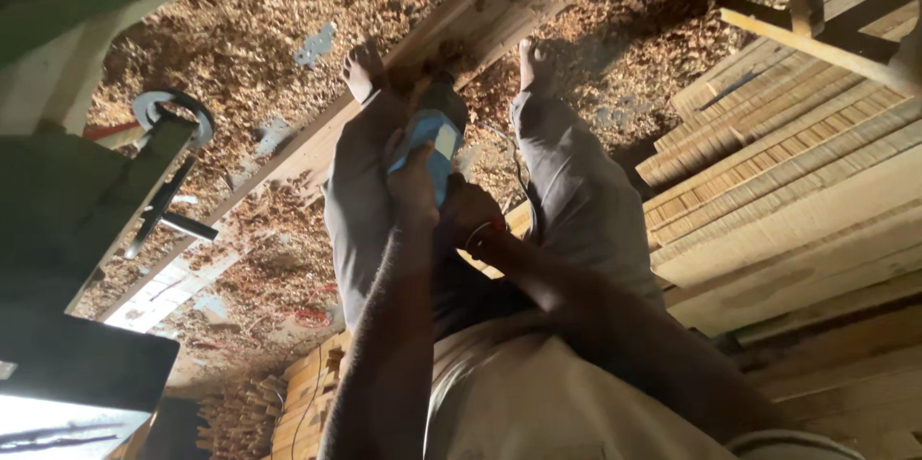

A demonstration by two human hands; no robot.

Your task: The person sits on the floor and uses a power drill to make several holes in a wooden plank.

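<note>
My left hand point(413, 181) grips the top of a blue power tool point(440, 138) that rests on a long wooden plank point(288, 148). The plank runs diagonally between my legs. My right hand point(469, 218), with a band on its wrist, holds the tool's dark lower end in shadow. My bare feet point(365, 68) point(534, 60) sit on either side of the plank, and my knees frame the tool. The tool's front end is hidden against the plank.
Wood shavings point(259, 18) cover the floor. A green machine point(67, 191) with a metal hand wheel point(173, 109) stands at the left. Stacked wooden slats and boards point(788, 172) fill the right side. A bundle of thin strips point(307, 393) lies at the bottom.
</note>
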